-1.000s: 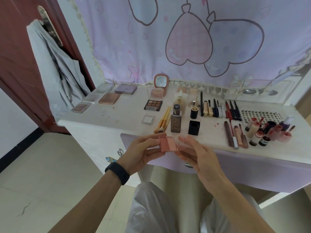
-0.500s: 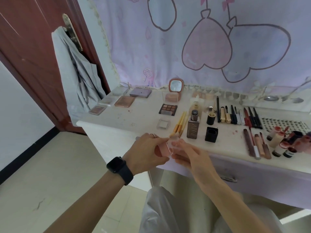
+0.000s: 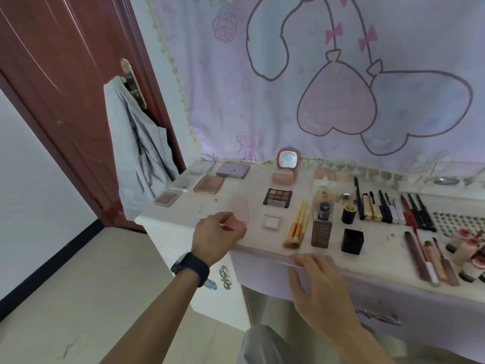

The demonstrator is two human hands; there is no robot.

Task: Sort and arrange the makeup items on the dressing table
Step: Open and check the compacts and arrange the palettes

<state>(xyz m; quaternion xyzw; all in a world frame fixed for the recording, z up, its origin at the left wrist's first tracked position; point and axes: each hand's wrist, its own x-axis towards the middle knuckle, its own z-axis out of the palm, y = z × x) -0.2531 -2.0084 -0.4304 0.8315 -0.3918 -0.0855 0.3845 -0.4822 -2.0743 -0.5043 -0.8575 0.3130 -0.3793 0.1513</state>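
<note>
I see the compact (image 3: 237, 222), held by both hands off the table (image 3: 210, 203) edge 0.5 s ago, now gripped by the left hand (image 3: 219, 235) alone beside the white pan (image 3: 273, 222), while the right hand (image 3: 316, 277), fingers relaxed and empty, touches the front edge.
</note>
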